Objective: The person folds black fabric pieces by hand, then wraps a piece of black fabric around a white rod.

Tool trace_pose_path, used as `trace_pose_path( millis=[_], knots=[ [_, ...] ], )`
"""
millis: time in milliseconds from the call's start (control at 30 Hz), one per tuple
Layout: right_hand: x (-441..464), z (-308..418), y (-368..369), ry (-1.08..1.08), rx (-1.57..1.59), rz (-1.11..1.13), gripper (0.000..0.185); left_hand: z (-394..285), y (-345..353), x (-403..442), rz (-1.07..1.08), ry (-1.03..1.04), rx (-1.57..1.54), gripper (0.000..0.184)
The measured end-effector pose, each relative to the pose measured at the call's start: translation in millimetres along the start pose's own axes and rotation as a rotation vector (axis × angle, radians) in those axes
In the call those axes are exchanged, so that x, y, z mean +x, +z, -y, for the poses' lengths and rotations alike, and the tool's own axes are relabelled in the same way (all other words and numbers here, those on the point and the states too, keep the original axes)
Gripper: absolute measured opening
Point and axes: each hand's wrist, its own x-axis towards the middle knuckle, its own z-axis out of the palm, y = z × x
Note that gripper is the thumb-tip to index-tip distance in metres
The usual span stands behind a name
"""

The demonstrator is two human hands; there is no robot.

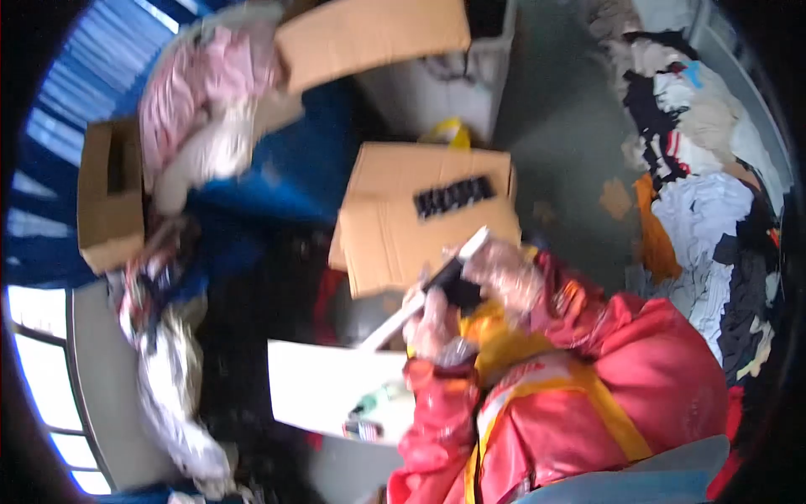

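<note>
My right hand (504,273), at the end of a red sleeve, is closed around the upper end of a long, narrow white-and-black strip (388,328). Lower down, my left hand (433,326) grips the same strip, which slants across in front of my chest. Black material shows between the two hands; blur hides what kind of thing this is. Just beyond them lies a flattened cardboard box (420,202) with a black printed patch. A white board or tabletop (311,382) extends below my left hand, bearing a pale green item (382,399) and a small dark object (363,431).
Heaped clothes (701,185) line the right side. Another cardboard box (113,193) stands at the left, near pink bundled cloth (210,71). Behind are a large cardboard flap (374,38) and a whitish bin (437,92). Clear plastic bags (172,378) hang at the left.
</note>
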Motion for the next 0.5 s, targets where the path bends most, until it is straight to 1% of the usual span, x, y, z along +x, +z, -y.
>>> trace_pose_path(
  millis=[33, 67, 133, 167, 200, 267, 300, 333, 400, 433, 467, 500],
  knots=[
    [-0.8, -2.0, 5.2, 0.035, -0.002, -0.01, 0.032, 2.1, 0.3, -1.2, -0.01, -0.101, -0.175, 0.019],
    [3.8, -7.3, 5.1, -0.022, -0.134, -0.036, 0.031, 5.4, 0.4, -1.8, -0.014, -0.187, -0.363, 0.021],
    [4.1, 2.1, 13.6, 0.093, -0.053, -0.032, 0.029, 11.9, -9.4, -0.9, -0.039, -0.405, -0.313, 0.026],
    [6.7, -2.1, 9.6, 0.145, 0.052, -0.066, 0.021, 1.5, -4.6, -2.9, -0.055, -0.414, -0.439, 0.027],
    [7.3, -6.1, 9.7, 0.151, 0.051, -0.06, 0.021, 2.7, -3.1, -2.0, -0.063, -0.411, -0.44, 0.027],
    [7.0, -11.5, 11.2, 0.014, -0.118, -0.13, 0.02, 4.4, -0.9, -0.6, -0.037, -0.338, -0.654, 0.029],
    [6.5, -8.8, 12.2, 0.013, -0.1, -0.039, 0.022, 5.4, -2.4, -0.8, -0.044, -0.337, -0.655, 0.029],
    [6.7, -11.1, 11.2, 0.019, -0.099, -0.036, 0.022, 7.5, -5.4, -0.6, -0.028, -0.349, -0.645, 0.028],
    [7.2, -15.8, 8.2, 0.067, -0.053, -0.062, 0.028, 9.8, -8.9, 0.9, 0.015, -0.37, -0.623, 0.025],
    [7.8, -14.4, 8.3, 0.064, -0.051, -0.064, 0.028, 7.9, -7.6, 1.8, -0.003, -0.267, -0.538, 0.023],
    [8.4, -11.3, 8.8, 0.097, 0.036, -0.053, 0.031, 5.1, -6.0, 1.3, 0.003, -0.266, -0.537, 0.023],
    [9.6, -8.6, 8.8, 0.129, 0.122, -0.04, 0.034, 2.3, -4.8, -0.2, -0.05, -0.262, -0.455, 0.024]
  ],
)
